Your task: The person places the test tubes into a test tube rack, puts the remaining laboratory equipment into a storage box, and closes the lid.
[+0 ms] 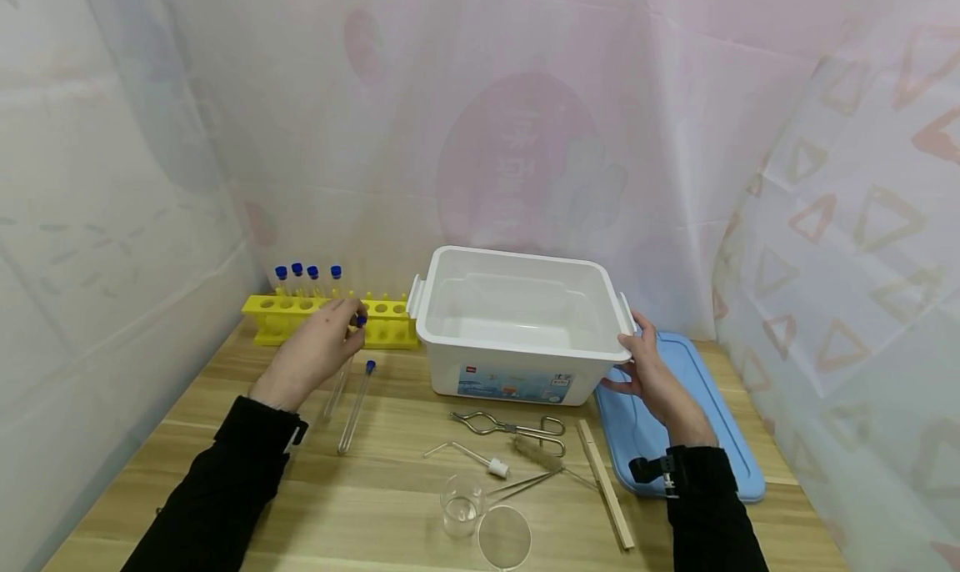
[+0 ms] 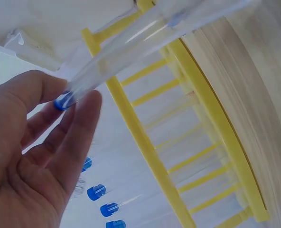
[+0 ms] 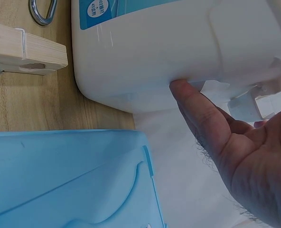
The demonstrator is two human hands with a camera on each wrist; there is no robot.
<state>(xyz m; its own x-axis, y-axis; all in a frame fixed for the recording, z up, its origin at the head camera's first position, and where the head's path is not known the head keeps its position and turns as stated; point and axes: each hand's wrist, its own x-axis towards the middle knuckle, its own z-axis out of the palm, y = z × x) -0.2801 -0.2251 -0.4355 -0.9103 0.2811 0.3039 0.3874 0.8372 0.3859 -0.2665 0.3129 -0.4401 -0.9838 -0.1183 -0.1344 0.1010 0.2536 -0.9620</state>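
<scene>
My left hand (image 1: 318,347) pinches the blue-capped end of a clear test tube (image 2: 117,57) between thumb and fingers, the tube slanting down toward the table in the head view. Just behind it stands a yellow test tube rack (image 2: 126,109), with several blue-capped tubes (image 1: 297,269) upright at its left part. Another capped test tube (image 1: 356,409) lies on the table beside this hand. My right hand (image 1: 648,372) grips the right end of a white storage box (image 1: 442,372) at its handle. One digit presses the box's side wall in the right wrist view; other fingers are partly hidden behind the handle.
A blue lid (image 1: 712,405) lies right of the box. In front are crucible tongs (image 1: 510,427), a brush (image 1: 536,453), a bent glass tube with white stopper (image 1: 497,467), tweezers (image 1: 525,482), a beaker (image 1: 461,509), a round glass dish (image 1: 505,539) and a wooden clamp (image 1: 606,484).
</scene>
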